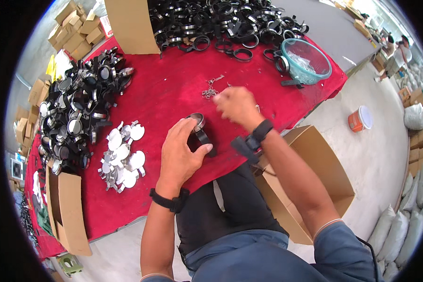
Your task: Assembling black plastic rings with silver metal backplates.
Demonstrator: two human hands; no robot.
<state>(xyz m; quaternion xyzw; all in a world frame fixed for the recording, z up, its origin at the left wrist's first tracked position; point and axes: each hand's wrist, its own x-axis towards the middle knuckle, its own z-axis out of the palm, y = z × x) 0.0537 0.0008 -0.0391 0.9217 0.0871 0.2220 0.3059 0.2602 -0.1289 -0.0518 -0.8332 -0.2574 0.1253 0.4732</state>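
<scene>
On the red cloth near the table's front edge, my left hand (177, 152) is closed around a black handle-like part with a round silver-rimmed head (198, 121). My fingers cover some of it. My right hand (238, 107) is blurred by motion, its fingers curled in a pinch; whatever they hold is too small or hidden to make out. Just left of those fingertips lies a small pile of metal clips (210, 92). To the left of my left hand is a heap of flat white discs with tabs (122, 157).
Black ring-headed parts are heaped at the left (75, 103) and far side (221, 21). A teal basket (328, 70) with clear bits stands far right. Cardboard boxes are at the left edge (77, 214) and by my right arm (331, 174). A lidded bucket (360, 119) stands on the floor.
</scene>
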